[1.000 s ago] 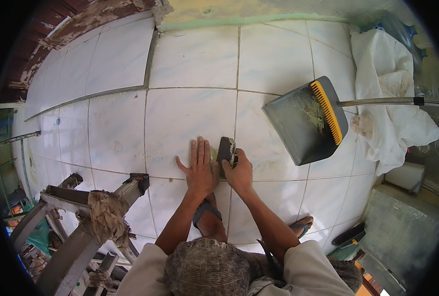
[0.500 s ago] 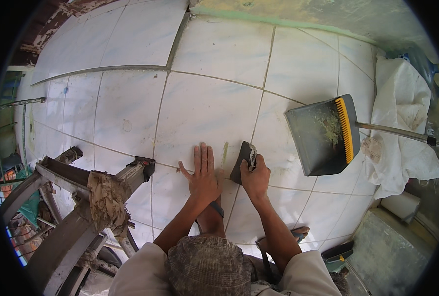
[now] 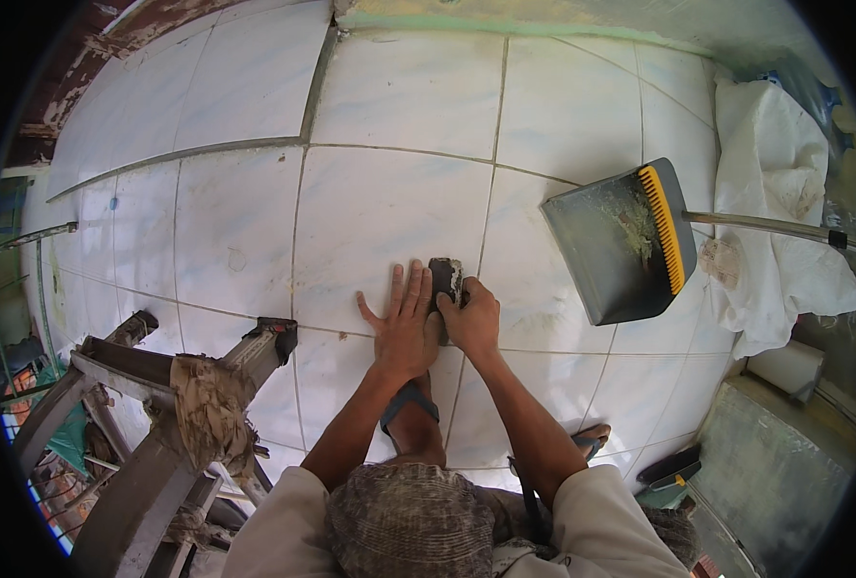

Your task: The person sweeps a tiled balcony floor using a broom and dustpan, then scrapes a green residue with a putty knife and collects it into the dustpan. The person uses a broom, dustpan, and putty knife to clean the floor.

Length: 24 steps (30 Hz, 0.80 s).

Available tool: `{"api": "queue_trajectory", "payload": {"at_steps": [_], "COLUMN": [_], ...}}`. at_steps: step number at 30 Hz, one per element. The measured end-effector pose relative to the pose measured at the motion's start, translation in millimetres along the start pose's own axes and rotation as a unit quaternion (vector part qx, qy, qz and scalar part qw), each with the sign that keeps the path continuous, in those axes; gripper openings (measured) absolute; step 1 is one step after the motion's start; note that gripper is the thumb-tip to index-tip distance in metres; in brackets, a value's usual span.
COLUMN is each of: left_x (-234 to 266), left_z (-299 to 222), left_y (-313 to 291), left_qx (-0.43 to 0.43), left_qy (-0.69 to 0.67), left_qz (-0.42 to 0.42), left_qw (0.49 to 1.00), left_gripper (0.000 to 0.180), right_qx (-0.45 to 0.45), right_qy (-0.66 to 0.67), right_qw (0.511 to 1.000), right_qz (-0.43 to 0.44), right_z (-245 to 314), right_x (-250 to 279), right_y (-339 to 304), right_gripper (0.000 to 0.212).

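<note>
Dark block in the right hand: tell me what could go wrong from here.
The left hand is spread right beside the block, so a sideways slip might scrape or pinch it. The dustpan has greenish debris in it; a bump could spill that.

Glossy, smooth floor tiles (image 3: pixel 389 202) lie under the left hand (image 3: pixel 406 337); the dark block (image 3: pixel 440 276) in the right hand (image 3: pixel 474 318) looks matt. Farther right: smooth plastic dustpan (image 3: pixel 596 258), shiny metal handle (image 3: pixel 765 224), crinkled, matt sack (image 3: pixel 765 144).

legible text or numbers: none | white sack (image 3: pixel 770 159): brownish print-like patch (image 3: pixel 723 262), unreadable
</note>
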<state>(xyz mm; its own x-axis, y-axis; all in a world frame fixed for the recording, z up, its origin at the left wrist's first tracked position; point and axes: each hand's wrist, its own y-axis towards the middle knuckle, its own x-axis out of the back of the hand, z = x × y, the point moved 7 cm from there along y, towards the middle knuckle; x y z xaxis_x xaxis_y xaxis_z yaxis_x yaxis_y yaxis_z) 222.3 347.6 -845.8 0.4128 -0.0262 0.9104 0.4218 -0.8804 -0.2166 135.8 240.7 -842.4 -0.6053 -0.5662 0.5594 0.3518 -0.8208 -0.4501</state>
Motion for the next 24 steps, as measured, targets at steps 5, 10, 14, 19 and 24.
{"api": "queue_trajectory", "payload": {"at_steps": [5,10,14,19,24], "left_x": [15,70,90,101,164], "left_z": [-12,-41,-37,-46,-85], "left_y": [-4,4,39,73,81], "left_qx": [-0.032,-0.038,0.002,-0.033,0.034], "left_qy": [-0.163,-0.31,-0.31,-0.387,-0.382], "left_qz": [0.067,0.005,-0.066,-0.017,0.118], "left_qw": [0.984,0.95,0.948,0.921,0.916], "left_gripper": [0.064,0.065,0.063,0.07,0.095], "right_qx": [-0.066,-0.206,-0.199,-0.139,0.045], "right_qy": [0.136,0.481,0.549,0.539,0.325], "right_qw": [0.988,0.852,0.792,0.825,0.943], "right_qz": [0.044,-0.03,-0.176,-0.095,0.052], "right_z": [-30,-77,-87,-33,57], "right_x": [-11,71,142,109,133], "right_y": [-2,5,12,11,1], "right_gripper": [0.033,0.031,0.031,0.033,0.02]}}
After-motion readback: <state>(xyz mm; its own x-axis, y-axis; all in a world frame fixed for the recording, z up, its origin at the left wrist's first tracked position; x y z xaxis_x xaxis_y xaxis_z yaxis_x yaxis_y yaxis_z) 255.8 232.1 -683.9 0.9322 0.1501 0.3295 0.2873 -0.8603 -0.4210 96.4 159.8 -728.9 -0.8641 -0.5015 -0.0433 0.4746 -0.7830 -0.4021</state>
